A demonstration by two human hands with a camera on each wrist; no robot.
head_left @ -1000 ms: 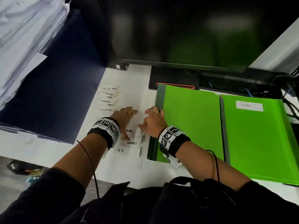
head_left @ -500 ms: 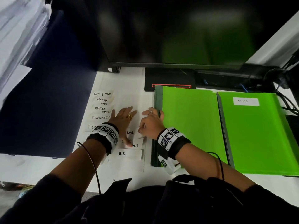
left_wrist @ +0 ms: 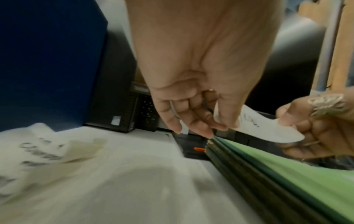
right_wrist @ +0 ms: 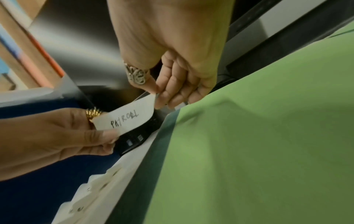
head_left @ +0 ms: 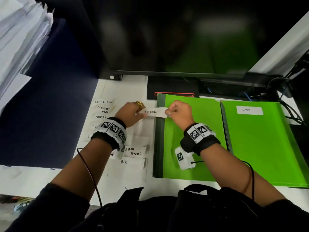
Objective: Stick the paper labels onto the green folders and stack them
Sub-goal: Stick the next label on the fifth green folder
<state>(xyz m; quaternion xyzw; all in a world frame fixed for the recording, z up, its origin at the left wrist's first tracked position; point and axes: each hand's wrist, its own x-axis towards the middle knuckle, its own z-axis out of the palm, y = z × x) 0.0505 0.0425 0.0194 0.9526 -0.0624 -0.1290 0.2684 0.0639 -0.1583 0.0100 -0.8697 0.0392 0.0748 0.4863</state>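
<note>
A white paper label (head_left: 154, 112) (right_wrist: 127, 118) (left_wrist: 268, 127) reading "PAYROLL" hangs in the air between both hands, over the left edge of the near stack of green folders (head_left: 192, 141) (right_wrist: 258, 144) (left_wrist: 287, 174). My left hand (head_left: 133, 113) (left_wrist: 201, 118) pinches its left end. My right hand (head_left: 178, 111) (right_wrist: 172, 94) pinches its right end. A second green folder (head_left: 260, 144) lies to the right, with a "CLINIC" label (head_left: 249, 110) stuck near its top. More handwritten labels (head_left: 103, 107) lie on a white sheet (head_left: 132, 169) left of the folders.
A dark monitor (head_left: 175, 36) stands behind the folders, its base (head_left: 172, 88) touching the stack's far edge. A dark blue panel (head_left: 45, 106) and stacked papers (head_left: 18, 36) are to the left. Cables (head_left: 291, 97) lie at the far right.
Both hands were down on the label sheet; they have since lifted the "PAYROLL" label off it and carried it up and rightward toward the near folder stack.
</note>
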